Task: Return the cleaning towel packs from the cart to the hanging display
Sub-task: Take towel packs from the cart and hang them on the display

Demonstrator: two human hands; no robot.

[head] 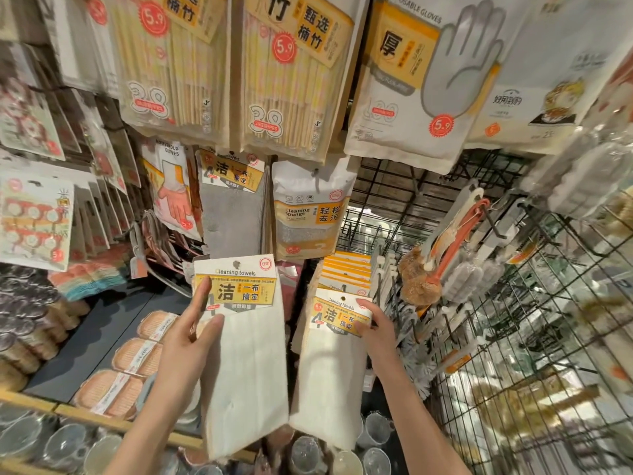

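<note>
Both hands are holding towel packs up by the rack, the left hand [191,332] pinching a white pack [245,354] and the right hand [375,332] gripping the hanging pack [330,365], so next the hole probably needs to slide onto a hook.

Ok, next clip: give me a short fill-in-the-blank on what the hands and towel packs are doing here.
1. The left hand holds a white pack labelled "Cleaning ____".
2. The right hand grips the front pack of a row that ____ on the display.
3. Just above the left hand's pack hangs a towel pack coloured ____.
4. The red price sticker on the glove pack reads ____.

Missing words: towels; hangs; grey; 5.9
</note>
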